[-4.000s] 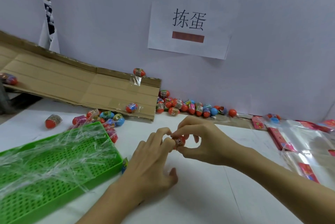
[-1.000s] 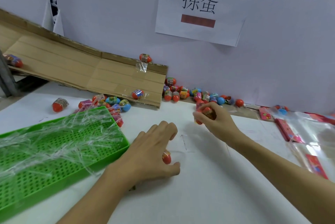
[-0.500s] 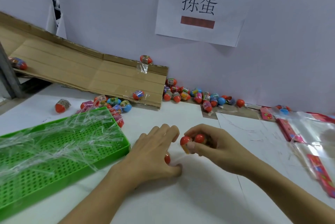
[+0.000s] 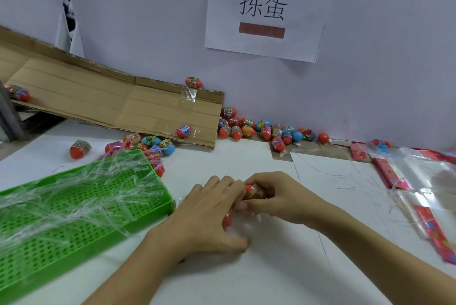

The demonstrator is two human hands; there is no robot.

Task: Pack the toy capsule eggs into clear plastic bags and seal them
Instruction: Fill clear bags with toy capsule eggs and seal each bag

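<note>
Red capsule eggs [image 4: 254,191], two visible, gripped between left hand [image 4: 209,213] and right hand [image 4: 278,196].

left: green tray [image 4: 81,208] blocks my left hand [image 4: 209,215] | far: egg pile [image 4: 259,129] along the wall, cardboard ramp [image 4: 118,104] far left | right: clear bags [image 4: 424,188] lie beyond open worktop [image 4: 345,193] | near: bare worktop between my forearms, free passage

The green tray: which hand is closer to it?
Left. The left hand lies just beside the green tray; the right hand is farther off, beyond the left.
</note>
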